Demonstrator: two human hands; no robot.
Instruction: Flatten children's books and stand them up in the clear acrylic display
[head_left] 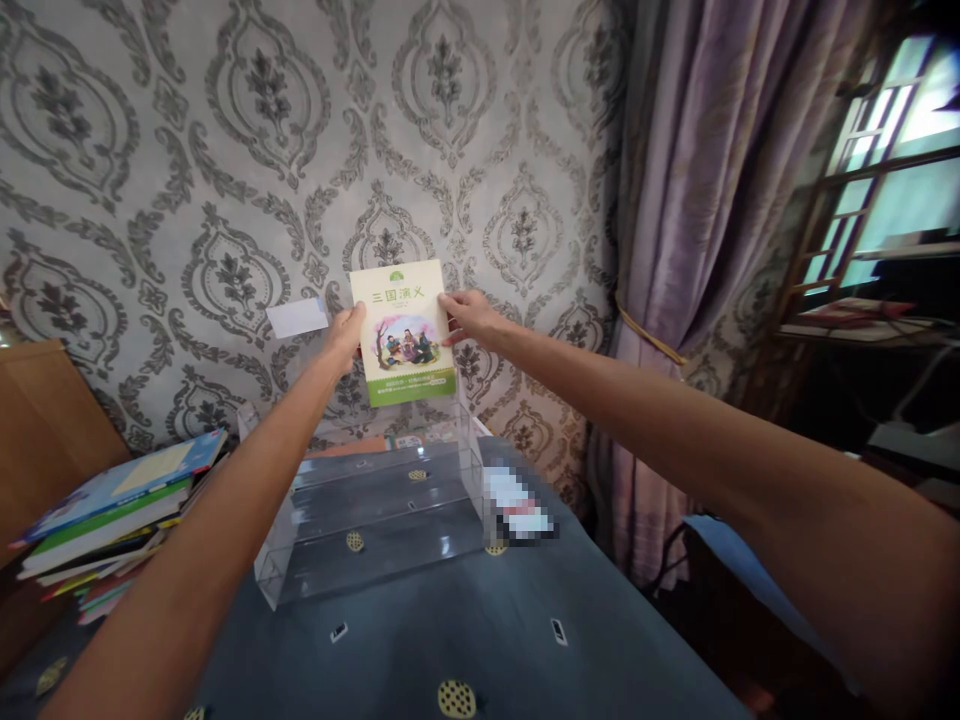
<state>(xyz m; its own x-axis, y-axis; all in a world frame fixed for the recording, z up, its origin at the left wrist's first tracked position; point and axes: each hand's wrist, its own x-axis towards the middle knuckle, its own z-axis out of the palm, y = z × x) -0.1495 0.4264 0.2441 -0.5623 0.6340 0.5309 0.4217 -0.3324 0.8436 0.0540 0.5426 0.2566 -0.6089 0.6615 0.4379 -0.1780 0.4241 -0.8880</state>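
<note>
A cream and green book (405,340) with a picture of seated figures on its cover is held upright between both hands, its front towards me. My left hand (345,338) grips its left edge, thumb on the cover. On the opposite edge, my right hand (466,316) pinches the book with the thumb in front. Below the book stands a clear acrylic stepped rack (375,530) with see-through side panels. The book is above the rack's back part; whether they touch, I cannot tell.
A stack of books (127,500) lies at the left of the dark patterned tablecloth (420,640). Right of the rack is a blurred-out item (519,502). Patterned wallpaper (255,110) rises behind, with a white card (297,318) against it. A purple curtain (675,200) hangs at right.
</note>
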